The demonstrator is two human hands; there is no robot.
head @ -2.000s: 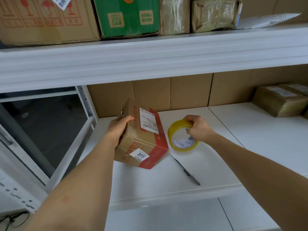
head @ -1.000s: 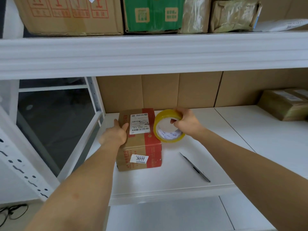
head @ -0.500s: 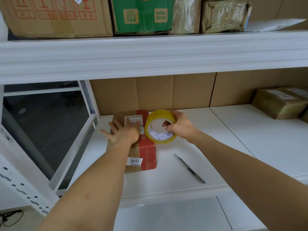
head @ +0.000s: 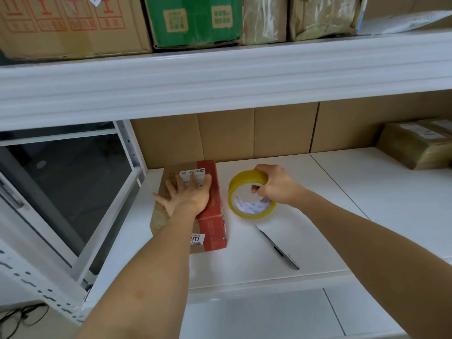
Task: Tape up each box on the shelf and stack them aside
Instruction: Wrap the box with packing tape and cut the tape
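A small brown cardboard box point(head: 212, 226) with a red band and white labels lies flat at the left end of the white shelf point(head: 367, 206). My left hand point(head: 188, 194) presses on its top with fingers spread straight. Just right of the box, my right hand point(head: 276, 184) grips a yellow tape roll point(head: 244, 189), fingers curled through its core; the roll is tilted, its lower edge close to the shelf.
A dark pen-like tool point(head: 277, 247) lies on the shelf near the front edge. Taped brown parcels point(head: 415, 148) sit at the far right. The upper shelf point(head: 220, 72) carries several boxes, among them a green one point(head: 195, 20). A metal frame post point(head: 127, 145) stands left.
My left hand set the tilted box down flat and now presses on it with spread fingers. My right hand moved the tape roll up to the box, then a little away to the right.
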